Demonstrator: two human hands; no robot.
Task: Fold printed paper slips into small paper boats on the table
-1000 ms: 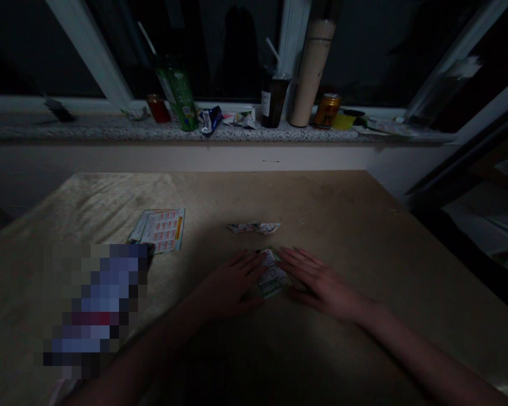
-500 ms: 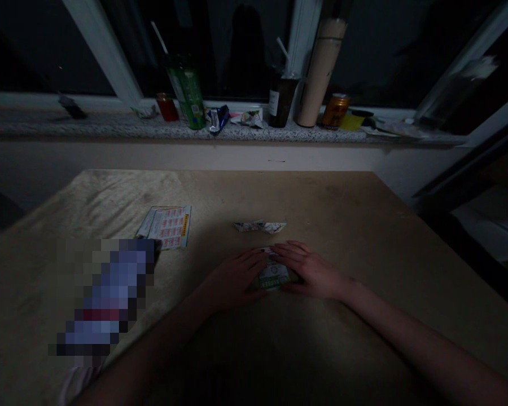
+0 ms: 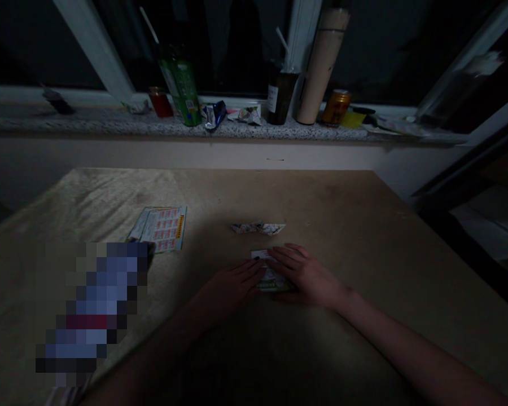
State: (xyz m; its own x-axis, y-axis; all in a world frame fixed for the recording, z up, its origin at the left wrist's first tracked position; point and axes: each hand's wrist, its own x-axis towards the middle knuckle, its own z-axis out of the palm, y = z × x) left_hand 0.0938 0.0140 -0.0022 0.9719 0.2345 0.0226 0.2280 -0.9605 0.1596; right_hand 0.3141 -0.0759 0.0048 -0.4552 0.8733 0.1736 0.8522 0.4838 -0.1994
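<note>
A small printed paper sheet [image 3: 271,279] with a green edge lies flat on the table in front of me. My left hand [image 3: 232,285] rests on its left side, fingers stretched out and lying flat. From the right, my right hand [image 3: 307,276] presses on the same sheet with its fingers spread. Both hands cover part of the paper. Just beyond them sits a folded paper piece [image 3: 258,228], patterned and pointed at both ends. Farther left are printed paper sheets [image 3: 163,228] with rows of red marks, partly overlapping.
A phone-like object [image 3: 101,304], blurred by pixels, is at the left of the table [image 3: 342,208]. Along the granite windowsill [image 3: 237,131] stand a green bottle [image 3: 186,90], a dark cup with a straw [image 3: 279,98], a tall flask [image 3: 322,67] and an orange can [image 3: 336,107].
My left hand has slid slightly down and toward me, uncovering the sheet's upper left corner. My right hand stays on the paper with little movement. The camera view has shifted a little.
</note>
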